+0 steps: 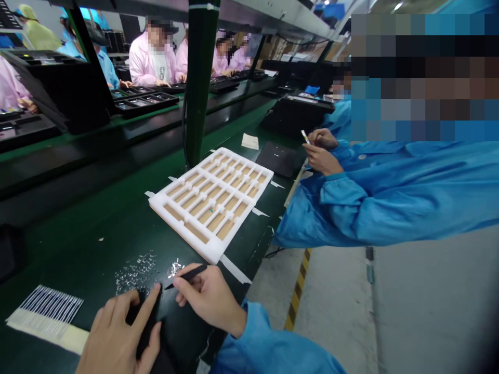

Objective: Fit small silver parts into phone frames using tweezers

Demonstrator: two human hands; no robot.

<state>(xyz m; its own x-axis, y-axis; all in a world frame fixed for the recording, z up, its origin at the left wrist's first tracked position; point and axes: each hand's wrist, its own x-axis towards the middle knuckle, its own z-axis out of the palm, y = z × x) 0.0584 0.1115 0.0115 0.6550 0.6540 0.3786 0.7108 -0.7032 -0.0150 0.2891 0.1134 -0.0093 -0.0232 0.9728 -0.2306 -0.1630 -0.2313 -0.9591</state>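
The left hand (117,332) is cut off by the bottom edge, and the dark object (145,317) beneath it is largely hidden by its fingers. Whether anything is gripped at the tip of the black pointed tool (191,275) in the right hand (208,298) cannot be told. The silvery parts (136,272) on the green bench mat (78,259) are too small to be identified (as is the speck (211,210) in the white foam tray (183,231)). The white item (304,136) in a co-worker's fingers (319,139) is barely resolved, that person's sleeve (409,192) is cut off by the right edge, and the head (339,85) is blurred out.
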